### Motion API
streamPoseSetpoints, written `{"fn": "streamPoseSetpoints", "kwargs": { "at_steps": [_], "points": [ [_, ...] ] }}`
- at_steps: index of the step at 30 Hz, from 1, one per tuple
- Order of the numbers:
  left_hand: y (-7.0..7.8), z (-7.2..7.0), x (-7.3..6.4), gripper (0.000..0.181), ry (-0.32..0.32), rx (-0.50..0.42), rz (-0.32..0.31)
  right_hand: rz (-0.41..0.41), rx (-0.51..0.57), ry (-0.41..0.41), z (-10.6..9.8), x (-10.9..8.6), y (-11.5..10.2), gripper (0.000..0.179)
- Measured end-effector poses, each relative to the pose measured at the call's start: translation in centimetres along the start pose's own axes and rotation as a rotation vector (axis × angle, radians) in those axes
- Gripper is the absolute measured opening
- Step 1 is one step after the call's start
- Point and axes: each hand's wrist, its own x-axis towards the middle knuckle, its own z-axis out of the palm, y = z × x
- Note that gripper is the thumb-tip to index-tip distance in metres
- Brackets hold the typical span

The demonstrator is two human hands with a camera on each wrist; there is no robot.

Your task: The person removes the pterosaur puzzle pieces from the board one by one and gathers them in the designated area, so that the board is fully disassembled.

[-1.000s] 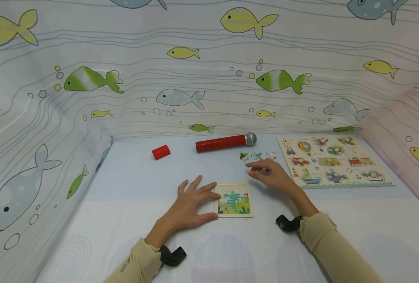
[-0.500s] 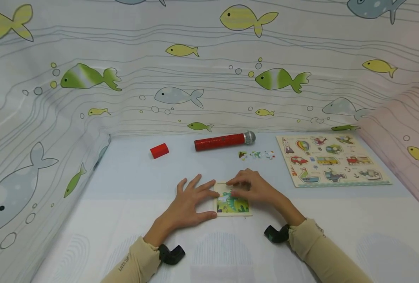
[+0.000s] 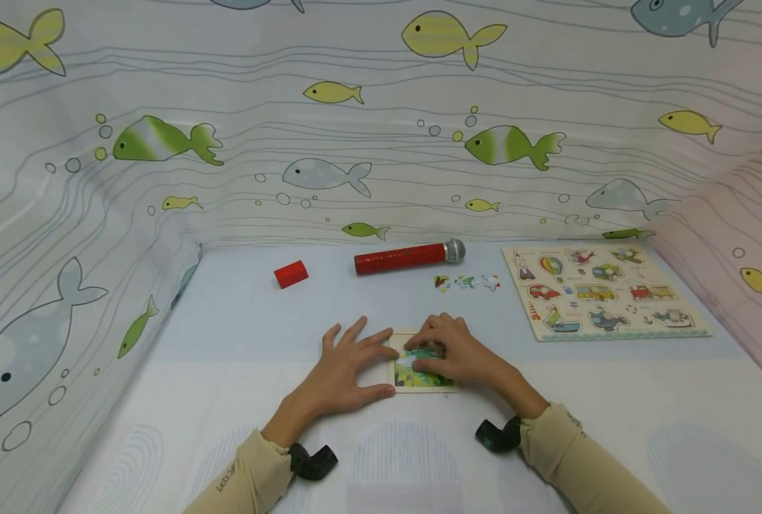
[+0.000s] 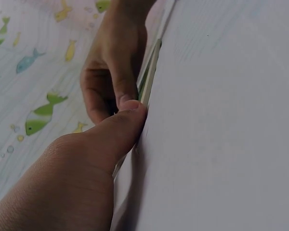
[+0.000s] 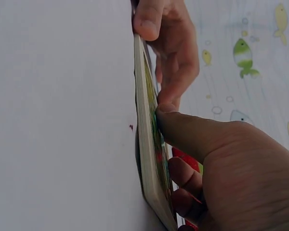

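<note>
A small square jigsaw puzzle (image 3: 454, 390) in a pale wooden frame lies flat in front of the person, with a green dinosaur picture partly covered. My left hand (image 3: 345, 371) rests at its left side with spread fingers; the thumb touches the lower left corner. Over the puzzle is my right hand (image 3: 454, 350), its fingers bent and thumb on the picture. In the right wrist view the thumb (image 5: 183, 127) touches the puzzle surface; whether a piece is pinched under the fingers is hidden. Several inches behind lie three loose puzzle pieces (image 3: 466, 283) in a row.
A red toy microphone (image 3: 403, 258) with a silver head lies at the back. Left of it is a red block (image 3: 291, 274). At the right lies a larger wooden board (image 3: 618, 330) with vehicle pictures. Fish-printed cloth (image 3: 239, 207) walls in the back and sides.
My right hand has moved left and toward me, from beside the loose pieces onto the puzzle, and its fingers have bent further. My left hand has stayed at the puzzle's left edge.
</note>
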Motion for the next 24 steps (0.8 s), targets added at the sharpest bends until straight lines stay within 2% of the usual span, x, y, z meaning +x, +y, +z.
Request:
{"fn": "streamPoseSetpoints", "kwargs": {
  "at_steps": [14,24],
  "points": [
    [0.1,-0.1,0.0,0.044,0.021,-0.021,0.011,-0.007,0.015,-0.001,0.4,-0.1,-0.7,0.023],
    [0.1,0.0,0.2,0.045,0.025,-0.005,0.004,0.018,0.038,0.000,0.4,-0.1,-1.0,0.023]
  ]
}}
